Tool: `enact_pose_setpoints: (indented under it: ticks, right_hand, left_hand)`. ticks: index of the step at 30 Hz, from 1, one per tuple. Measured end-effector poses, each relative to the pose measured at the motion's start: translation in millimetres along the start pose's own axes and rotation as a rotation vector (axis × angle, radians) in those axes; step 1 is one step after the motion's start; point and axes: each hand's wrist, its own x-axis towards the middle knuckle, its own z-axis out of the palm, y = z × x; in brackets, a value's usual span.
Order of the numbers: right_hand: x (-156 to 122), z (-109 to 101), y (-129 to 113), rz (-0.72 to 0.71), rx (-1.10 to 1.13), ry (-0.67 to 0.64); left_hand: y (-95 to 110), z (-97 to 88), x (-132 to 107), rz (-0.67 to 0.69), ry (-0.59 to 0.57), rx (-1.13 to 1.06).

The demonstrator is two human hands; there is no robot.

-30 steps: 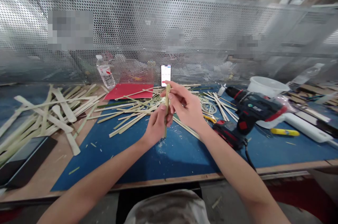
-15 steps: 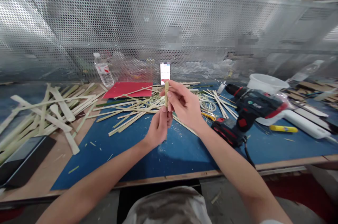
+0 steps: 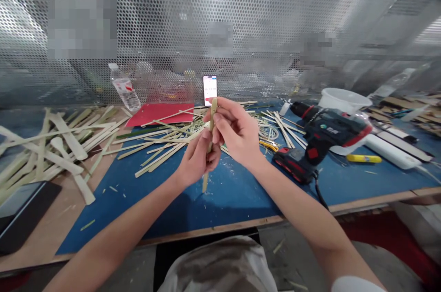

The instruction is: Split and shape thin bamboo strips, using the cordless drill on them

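A thin pale bamboo strip stands nearly upright, slightly tilted, above the blue mat. My left hand grips its middle with the fingers, and its lower end sticks out below that hand. My right hand pinches the strip higher up, and its upper end shows above my fingers. Part of the strip is hidden by my fingers. Just beyond and below my hands lies a loose heap of thin bamboo strips on the blue cutting mat.
A cordless drill lies right of my hands, near yellow-handled scissors and a white bowl. Wide bamboo strips lie at left, beside a dark tablet. A red sheet, phone and plastic bottle stand before a perforated metal screen.
The strip has tilted and now shows a longer lower end below my left hand. Both hands have shifted slightly left, and the whole scene sits a little higher and further left in view.
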Motion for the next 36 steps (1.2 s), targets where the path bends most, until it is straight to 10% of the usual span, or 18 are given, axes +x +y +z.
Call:
enact_pose_setpoints:
  ticks: [8, 11, 17, 24, 36]
  right_hand:
    - [14.0, -16.3, 76.4, 0.275, -0.407, -0.125]
    - [26.5, -61.2, 92.1, 0.4, -1.004, -0.129]
    - [47.7, -151.7, 132.0, 0.816, -1.285, -0.016]
    - [46.5, -147.4, 177.2, 0.979, -1.378, -0.073]
    - [47.0, -171.5, 162.7, 1.025, -1.424, -0.15]
  left_hand:
    - [-34.0, -10.6, 8.7, -0.36, 0.187, -0.246]
    - [-52.5, -21.1, 10.2, -0.448, 0.22, -0.22]
    - [-59.9, -23.6, 10.0, -0.494, 0.212, -0.204]
    - [-61.2, -17.2, 7.7, -0.51, 0.249, -0.201]
    - [-58.0, -16.7, 5.2, -0.477, 0.224, -0.185]
